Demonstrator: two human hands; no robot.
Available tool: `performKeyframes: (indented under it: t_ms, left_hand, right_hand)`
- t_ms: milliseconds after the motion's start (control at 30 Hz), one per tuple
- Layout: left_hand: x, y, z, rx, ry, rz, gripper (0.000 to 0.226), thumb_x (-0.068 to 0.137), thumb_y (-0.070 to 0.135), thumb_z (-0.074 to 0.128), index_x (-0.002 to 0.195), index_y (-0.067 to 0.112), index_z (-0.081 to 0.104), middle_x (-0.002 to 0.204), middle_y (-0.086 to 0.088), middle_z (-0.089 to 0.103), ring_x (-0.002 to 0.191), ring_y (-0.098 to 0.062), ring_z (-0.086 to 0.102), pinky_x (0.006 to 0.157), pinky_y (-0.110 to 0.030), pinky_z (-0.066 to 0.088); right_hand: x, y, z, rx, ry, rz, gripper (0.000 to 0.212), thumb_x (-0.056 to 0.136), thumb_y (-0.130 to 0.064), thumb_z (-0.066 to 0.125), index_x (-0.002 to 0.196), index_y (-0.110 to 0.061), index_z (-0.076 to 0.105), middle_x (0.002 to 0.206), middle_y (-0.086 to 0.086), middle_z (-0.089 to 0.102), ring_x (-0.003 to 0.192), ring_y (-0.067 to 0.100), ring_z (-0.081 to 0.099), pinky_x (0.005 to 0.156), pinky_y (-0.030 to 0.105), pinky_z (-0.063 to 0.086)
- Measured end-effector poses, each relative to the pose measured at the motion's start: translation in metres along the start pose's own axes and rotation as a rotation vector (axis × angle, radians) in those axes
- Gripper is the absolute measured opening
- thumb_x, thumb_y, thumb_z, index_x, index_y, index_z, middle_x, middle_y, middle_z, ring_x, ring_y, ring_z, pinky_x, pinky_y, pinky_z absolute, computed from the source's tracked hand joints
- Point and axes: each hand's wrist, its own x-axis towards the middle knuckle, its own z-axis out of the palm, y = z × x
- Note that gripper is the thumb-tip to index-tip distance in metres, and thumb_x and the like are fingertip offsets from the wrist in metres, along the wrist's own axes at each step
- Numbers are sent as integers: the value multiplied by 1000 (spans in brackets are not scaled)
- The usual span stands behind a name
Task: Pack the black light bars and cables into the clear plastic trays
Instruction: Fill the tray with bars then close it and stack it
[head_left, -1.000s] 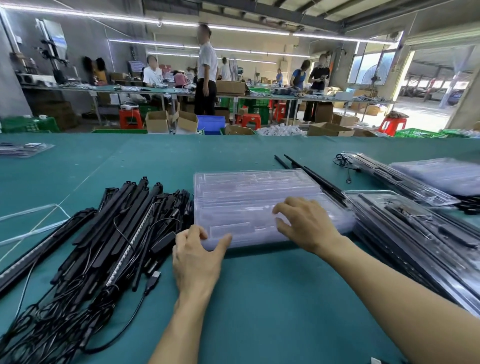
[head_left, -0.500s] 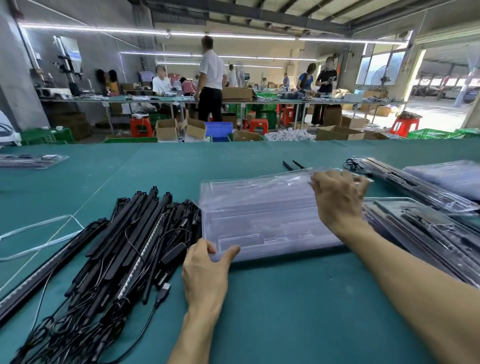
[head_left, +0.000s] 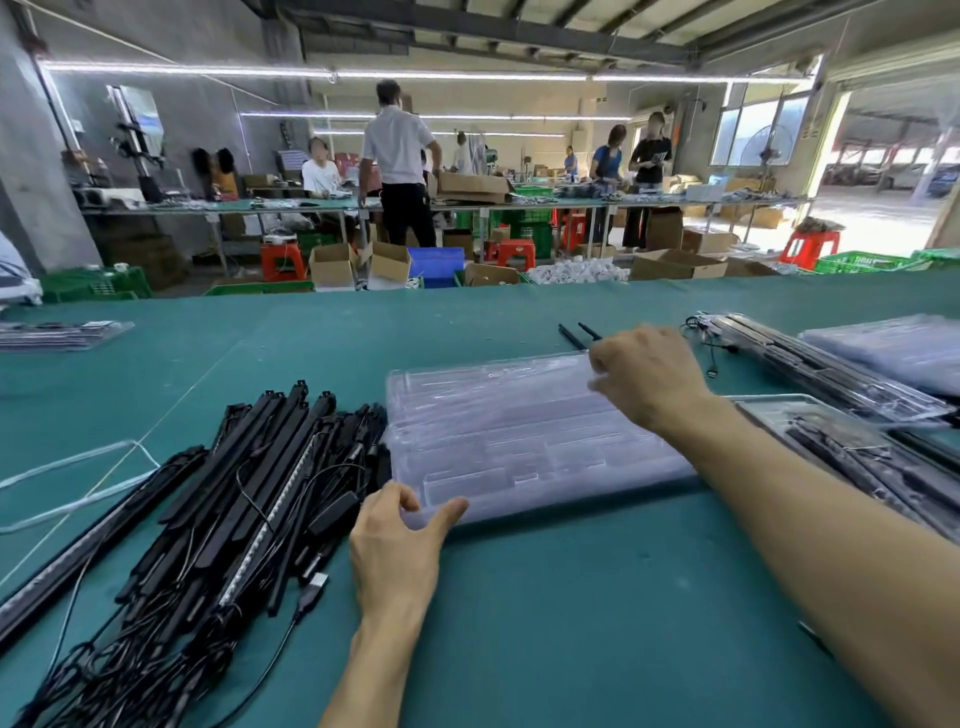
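A stack of clear plastic trays (head_left: 509, 436) lies on the green table in front of me. My left hand (head_left: 397, 545) touches its near left corner, thumb against the edge, fingers loosely curled. My right hand (head_left: 647, 379) is at the stack's far right corner, fingers curled and pinching the top tray's edge. A heap of black light bars with tangled cables (head_left: 218, 519) lies to the left of the trays. A USB plug (head_left: 311, 592) sticks out of the heap near my left wrist.
Packed trays with bars (head_left: 852, 452) lie at the right, and more clear trays (head_left: 893, 348) sit behind them. Two loose black bars (head_left: 576, 335) lie beyond the stack. Another tray pile (head_left: 62, 332) is at the far left. People work at benches across the aisle.
My right hand has moved from the stack's near right side to its far right corner and taken hold of the top tray's edge. My left hand stays at the near left corner.
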Motion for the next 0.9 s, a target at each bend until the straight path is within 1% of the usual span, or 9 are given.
performKeyframes:
  t_ms: [100,167,233,300,367,433,567,767,900]
  left_hand:
    - [0,1,0,-5,4,-6,48,68,52,84,68,21,47,76,5,53,72,-8,47,55,-25,31]
    - [0,1,0,-8,9,6,48,67,52,85,68,21,48,78,5,52,73,-7,47,56,-23,32]
    - [0,2,-1,-8,9,12,49,66,54,84,69,20,48,82,5,50,72,-6,47,56,-23,33]
    - [-1,4,0,-1,7,10,54,65,61,80,69,20,46,85,4,46,70,-4,45,55,-22,33]
    - [-2,4,0,-2,3,12,57,62,64,80,71,20,45,89,7,42,71,-3,45,56,-22,34]
    - [-2,3,0,-3,1,39,58,60,60,83,73,19,44,94,10,40,75,2,46,59,-21,36]
    - [-4,5,-2,38,-10,117,66,60,67,78,67,18,34,84,7,43,74,1,43,54,-22,32]
    - [-6,8,-5,52,-9,110,68,60,73,72,66,18,33,80,5,46,65,-9,40,52,-25,34]
    - [-4,6,-2,53,-14,102,69,62,76,70,65,18,33,81,6,46,74,-13,43,53,-25,32]
  right_hand:
    - [-18,-12,20,-37,-66,59,15,92,-33,62,106,-27,63,107,0,65,102,24,61,87,38,43]
    - [-24,-23,31,-95,-60,51,18,92,-22,59,108,-27,64,110,1,60,103,25,57,88,39,41]
    - [-27,-36,37,-86,-78,-3,19,91,-25,58,110,-26,63,111,2,57,105,26,54,89,39,41]
    - [-28,-57,40,-16,-101,-78,20,90,-34,59,107,-22,62,107,3,58,101,26,57,79,37,43]
    - [-28,-76,44,35,-113,-139,15,90,-32,58,96,-18,60,98,3,60,93,28,61,65,33,39]
    - [-28,-82,49,24,-120,-169,17,93,-32,56,86,-17,55,92,3,62,88,29,63,61,31,37]
    - [-23,-64,43,103,-35,-74,41,95,-52,52,81,-14,56,85,3,65,80,30,62,60,31,40]
    - [15,-41,12,361,112,138,47,88,-57,58,77,-12,65,76,2,65,65,24,61,61,34,53]
    - [36,-33,9,434,138,268,46,86,-62,56,78,-17,64,69,-3,57,61,19,55,56,28,41]
